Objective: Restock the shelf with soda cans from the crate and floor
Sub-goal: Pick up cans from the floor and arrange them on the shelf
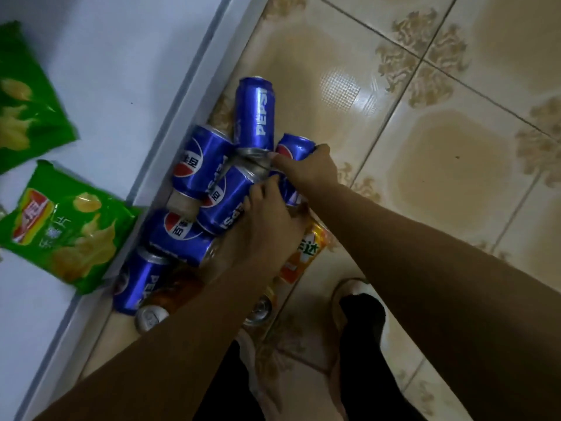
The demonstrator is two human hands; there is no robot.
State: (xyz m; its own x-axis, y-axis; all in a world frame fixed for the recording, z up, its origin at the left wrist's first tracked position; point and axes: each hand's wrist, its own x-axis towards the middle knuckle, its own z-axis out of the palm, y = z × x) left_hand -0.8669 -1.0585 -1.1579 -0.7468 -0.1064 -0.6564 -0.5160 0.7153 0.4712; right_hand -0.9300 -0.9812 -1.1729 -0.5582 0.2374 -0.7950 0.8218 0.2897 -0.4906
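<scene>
Several blue Pepsi cans lie in a heap on the tiled floor against the white shelf's edge (194, 71). My left hand (267, 220) wraps around the middle blue can (224, 202), which lies on its side. My right hand (306, 168) grips another blue can (296, 145) at the heap's right side. A long blue can (256, 113) lies flat at the far end. Orange cans (306, 250) sit partly hidden under my left forearm.
Two green chip bags (66, 226) lie on the white shelf surface at left. My feet in light slippers (343, 302) stand on the beige patterned floor tiles (425, 147) just behind the cans.
</scene>
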